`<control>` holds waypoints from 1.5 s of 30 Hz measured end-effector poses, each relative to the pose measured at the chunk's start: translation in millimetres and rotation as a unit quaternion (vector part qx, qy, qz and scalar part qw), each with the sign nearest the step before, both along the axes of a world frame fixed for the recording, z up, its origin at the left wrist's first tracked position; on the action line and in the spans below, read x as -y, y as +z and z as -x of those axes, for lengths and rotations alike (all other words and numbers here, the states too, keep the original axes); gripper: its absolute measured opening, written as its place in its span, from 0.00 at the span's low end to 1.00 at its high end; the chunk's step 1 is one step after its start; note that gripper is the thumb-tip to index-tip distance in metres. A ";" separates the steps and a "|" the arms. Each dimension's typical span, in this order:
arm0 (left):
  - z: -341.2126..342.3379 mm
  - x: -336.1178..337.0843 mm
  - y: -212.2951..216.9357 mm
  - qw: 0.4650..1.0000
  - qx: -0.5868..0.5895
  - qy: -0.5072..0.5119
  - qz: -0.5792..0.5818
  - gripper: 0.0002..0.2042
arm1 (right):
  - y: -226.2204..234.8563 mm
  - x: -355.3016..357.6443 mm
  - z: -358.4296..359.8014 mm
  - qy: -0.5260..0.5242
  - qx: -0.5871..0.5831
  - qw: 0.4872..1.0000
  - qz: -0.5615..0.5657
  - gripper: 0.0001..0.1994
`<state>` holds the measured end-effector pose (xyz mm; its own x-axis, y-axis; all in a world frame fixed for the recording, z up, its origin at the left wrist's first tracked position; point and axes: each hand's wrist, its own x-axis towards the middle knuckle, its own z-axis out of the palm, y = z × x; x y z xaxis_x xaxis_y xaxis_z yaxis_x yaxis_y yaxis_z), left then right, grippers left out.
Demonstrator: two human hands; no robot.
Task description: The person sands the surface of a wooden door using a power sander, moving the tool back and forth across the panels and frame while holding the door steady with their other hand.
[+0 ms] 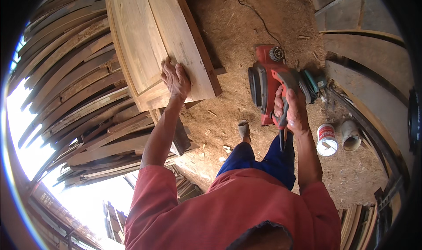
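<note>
My left hand [176, 79] rests flat on a pale wooden door panel [149, 34] that runs away from me at upper left, near its closest corner. My right hand [291, 109] grips the handle of a red electric planer [270, 80] and holds it in the air, clear of the panel, above the sawdust-covered floor. A black cord [255, 13] trails over the sawdust beyond the planer. My blue trouser leg [263, 160] and one foot [243, 129] show between the two hands.
A big stack of curved planks [74, 83] fills the left side. Two cans [327, 140] lie on the floor at the right, next to flat boards [373, 74]. A green tool [314, 80] lies just behind the planer. Sawdust [237, 30] covers the ground.
</note>
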<state>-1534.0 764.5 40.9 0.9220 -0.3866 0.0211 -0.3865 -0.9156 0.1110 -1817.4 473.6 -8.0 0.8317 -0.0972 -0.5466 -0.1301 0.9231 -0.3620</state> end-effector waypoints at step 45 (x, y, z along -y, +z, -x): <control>85.3 65.9 19.6 0.993 -0.113 0.030 0.010 0.55 | -12.1 8.0 178.7 -0.070 -0.324 0.917 0.219 0.24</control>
<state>-1619.3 698.5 60.5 0.9253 -0.3326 -0.1819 -0.2947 -0.9329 0.2069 -1996.1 465.6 -20.1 0.3076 -0.5077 -0.8047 -0.3405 0.7310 -0.5913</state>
